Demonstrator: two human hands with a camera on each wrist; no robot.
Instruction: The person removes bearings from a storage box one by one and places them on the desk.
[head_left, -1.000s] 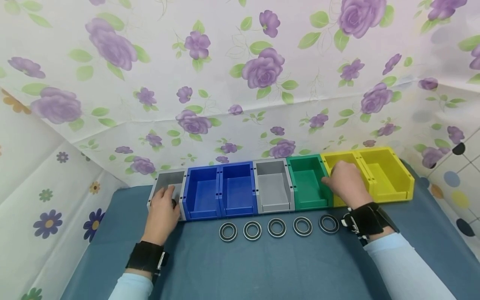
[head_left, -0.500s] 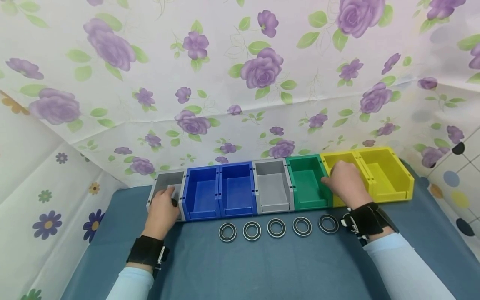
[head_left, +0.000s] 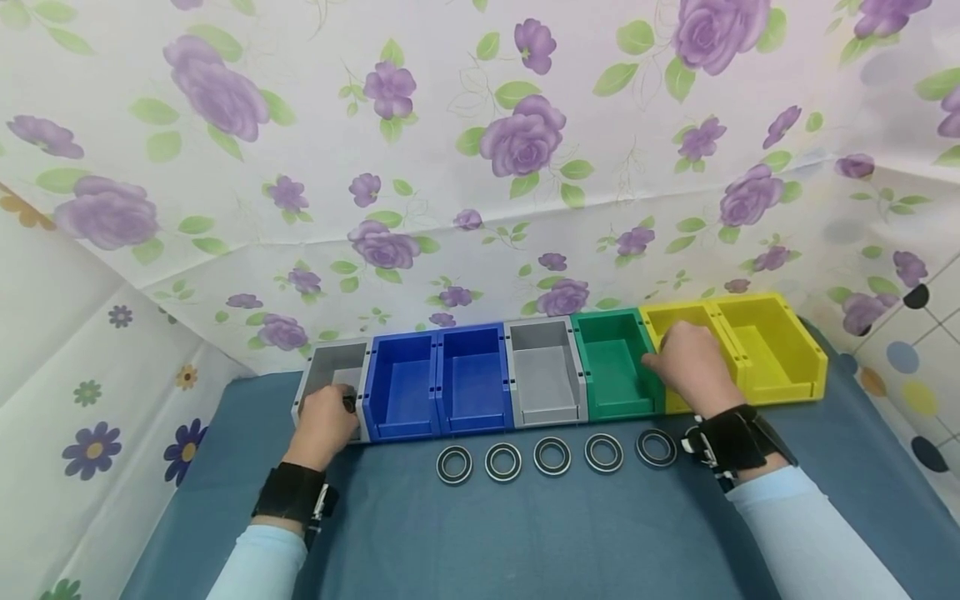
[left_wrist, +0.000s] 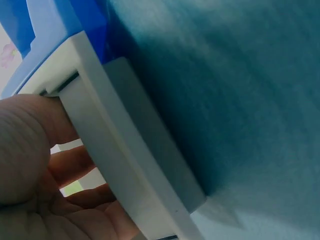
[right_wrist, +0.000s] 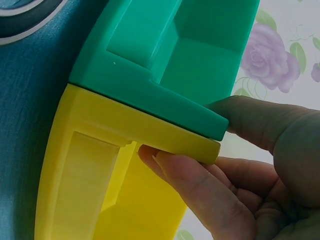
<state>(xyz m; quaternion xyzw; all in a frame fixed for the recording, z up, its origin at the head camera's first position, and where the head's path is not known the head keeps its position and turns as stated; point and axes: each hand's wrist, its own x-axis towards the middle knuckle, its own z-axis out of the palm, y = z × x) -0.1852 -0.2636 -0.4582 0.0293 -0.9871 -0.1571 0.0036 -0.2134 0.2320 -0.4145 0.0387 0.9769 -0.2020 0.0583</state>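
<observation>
At the row's left end, my left hand (head_left: pixel 326 423) reaches into a grey bin (head_left: pixel 337 357), its fingers curled behind the front lip. Between its thumb and index finger shows the edge of a small dark thing (head_left: pixel 349 403), coloured like the bearings; most of it is hidden, and the left wrist view shows only thumb and fingers (left_wrist: pixel 75 165) behind the lip. My right hand (head_left: pixel 693 367) pinches the adjoining side walls of the green bin (right_wrist: pixel 150 100) and a yellow bin (right_wrist: pixel 100 112), thumb on the green side and fingertips on the yellow side.
Two blue bins (head_left: pixel 474 375), another grey bin (head_left: pixel 546 367) and a second yellow bin (head_left: pixel 776 350) complete the touching row. Several ball bearings, the middle bearing (head_left: pixel 552 472) among them, lie on the blue cloth (head_left: pixel 525 542) before it. A flowered sheet (head_left: pixel 450 167) hangs behind.
My left hand's fingers have drawn down and curled further in the left grey bin, with the dark thing still by the thumb. My right hand stays on the walls; the bearings lie as before.
</observation>
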